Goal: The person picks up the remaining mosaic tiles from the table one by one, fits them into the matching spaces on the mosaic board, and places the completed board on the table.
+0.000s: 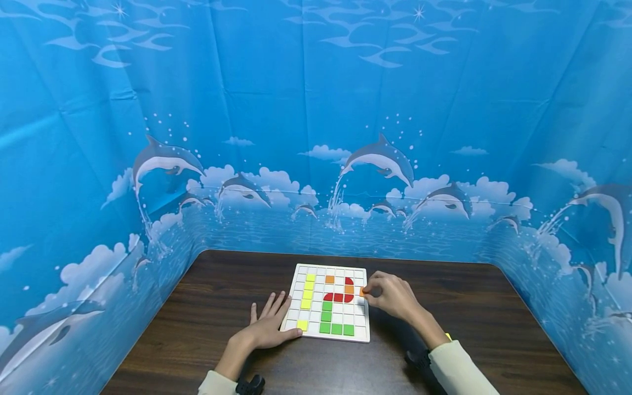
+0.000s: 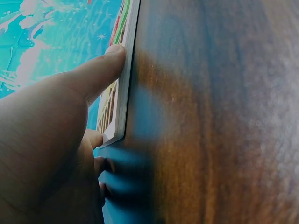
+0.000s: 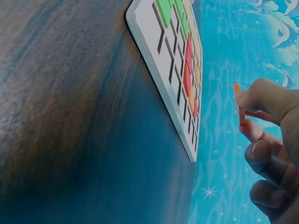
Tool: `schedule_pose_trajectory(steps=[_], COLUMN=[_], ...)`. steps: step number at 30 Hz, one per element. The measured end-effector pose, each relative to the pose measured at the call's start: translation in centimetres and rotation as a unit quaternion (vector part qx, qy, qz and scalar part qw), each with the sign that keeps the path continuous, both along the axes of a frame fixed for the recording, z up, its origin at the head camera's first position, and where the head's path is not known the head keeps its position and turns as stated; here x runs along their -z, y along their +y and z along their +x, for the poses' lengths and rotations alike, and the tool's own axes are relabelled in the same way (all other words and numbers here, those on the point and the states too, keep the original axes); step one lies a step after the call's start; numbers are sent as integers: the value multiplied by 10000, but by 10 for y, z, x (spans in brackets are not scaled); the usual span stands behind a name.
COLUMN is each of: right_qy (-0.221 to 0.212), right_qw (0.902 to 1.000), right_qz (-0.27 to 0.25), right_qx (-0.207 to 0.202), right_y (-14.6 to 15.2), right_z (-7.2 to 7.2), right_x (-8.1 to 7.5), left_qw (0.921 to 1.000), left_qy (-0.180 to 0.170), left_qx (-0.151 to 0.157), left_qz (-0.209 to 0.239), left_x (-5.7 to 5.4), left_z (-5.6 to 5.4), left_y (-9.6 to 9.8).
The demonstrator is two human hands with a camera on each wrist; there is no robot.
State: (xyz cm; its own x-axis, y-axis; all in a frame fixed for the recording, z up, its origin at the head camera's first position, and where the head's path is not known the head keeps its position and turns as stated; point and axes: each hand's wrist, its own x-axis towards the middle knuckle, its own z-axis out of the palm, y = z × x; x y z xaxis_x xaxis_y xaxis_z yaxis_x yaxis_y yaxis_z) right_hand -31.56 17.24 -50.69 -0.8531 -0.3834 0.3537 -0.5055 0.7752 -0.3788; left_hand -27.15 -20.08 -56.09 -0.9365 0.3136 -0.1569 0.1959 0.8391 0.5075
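A white grid board (image 1: 312, 315) lies on the table with yellow, green, red and orange tiles set in its squares. Between thumb and fingertips my right hand (image 1: 393, 294) pinches a small orange tile (image 3: 239, 103), held above the board's right edge. My left hand (image 1: 269, 327) rests at the board's lower left with fingers spread, the thumb on its near edge beside a yellow tile (image 1: 302, 325). Green tiles (image 1: 326, 316) form an L in the board's lower part. Red pieces (image 1: 338, 297), some with rounded corners, and an orange tile (image 1: 329, 280) sit in the upper part.
The dark wooden table (image 1: 222, 285) reaches to a blue curtain (image 1: 266, 109) printed with dolphins at the back and sides. Something yellow (image 1: 448, 336) shows beside the right forearm, mostly hidden. Both wrists wear black straps with cameras.
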Motion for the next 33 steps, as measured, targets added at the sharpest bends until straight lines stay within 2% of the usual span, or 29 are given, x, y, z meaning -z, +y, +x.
schedule_pose_trajectory(steps=[6,13,20,23,27,33], right_qy=[-49,-55,-52,-84,-177,-276], right_qw=[9999,9999,9998,9996,9995,9993], right_qz=[-84,-73,-103,-172,-235,-267], right_qx=[-104,-111,-145,-205,-145,-1], right_y=[-6,-12,-17,-20,-25,-35], right_z=[-6,-14,-23,-26,-32,-40], right_x=[1,4,7,7,8,8], left_qw=[10000,10000,9998,9997,9996,9999], left_qy=[-56,-11,-160,-175,-209,-130], left_qx=[15,25,-30,-39,-47,-1], left_qz=[65,-27,-82,-166,-175,-86], left_x=[-7,-4,-23,-24,-22,-11], left_z=[3,2,11,12,9,5], left_y=[2,2,8,9,8,4])
